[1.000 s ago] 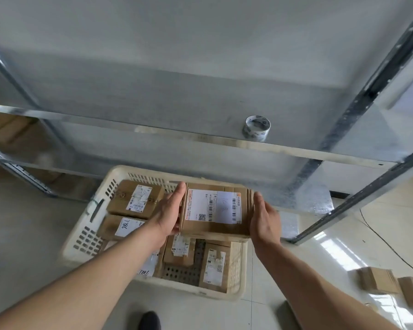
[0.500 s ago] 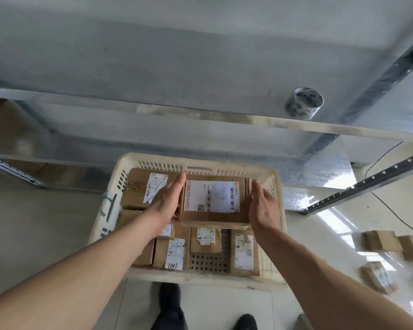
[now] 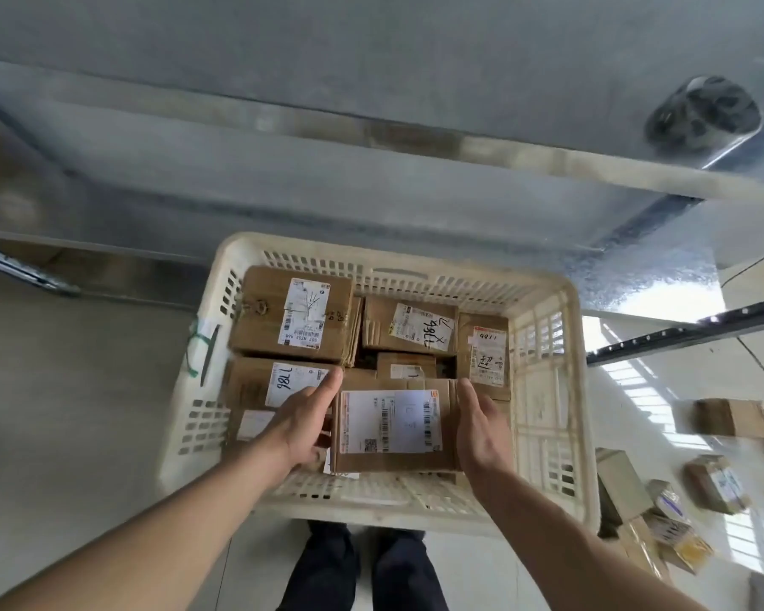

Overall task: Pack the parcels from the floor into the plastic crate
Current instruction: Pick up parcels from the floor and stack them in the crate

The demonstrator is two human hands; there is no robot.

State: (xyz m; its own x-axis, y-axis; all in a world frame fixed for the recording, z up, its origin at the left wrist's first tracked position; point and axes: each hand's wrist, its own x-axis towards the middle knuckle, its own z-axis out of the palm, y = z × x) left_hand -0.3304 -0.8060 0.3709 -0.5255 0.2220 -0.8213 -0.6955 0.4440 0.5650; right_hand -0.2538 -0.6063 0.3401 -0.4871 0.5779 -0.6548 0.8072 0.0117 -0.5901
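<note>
A cream plastic crate [image 3: 548, 390] stands on the floor and holds several labelled cardboard parcels [image 3: 296, 315]. Between my hands is one more brown parcel [image 3: 393, 427] with a white shipping label, level, over the crate's near part. My left hand [image 3: 303, 418] presses its left side with straight fingers. My right hand [image 3: 481, 427] presses the right side the same way. What lies beneath the held parcel is hidden.
More parcels lie on the floor at the right [image 3: 731, 418], some of them near the crate's corner [image 3: 671, 509]. A metal shelf rack [image 3: 371, 125] stands behind the crate with a tape roll [image 3: 702, 114] on it. My legs [image 3: 362, 566] are just in front.
Both hands have brought the parcel down and nearer, from the crate's back half to its near part. The view has tilted down, so the crate looks larger.
</note>
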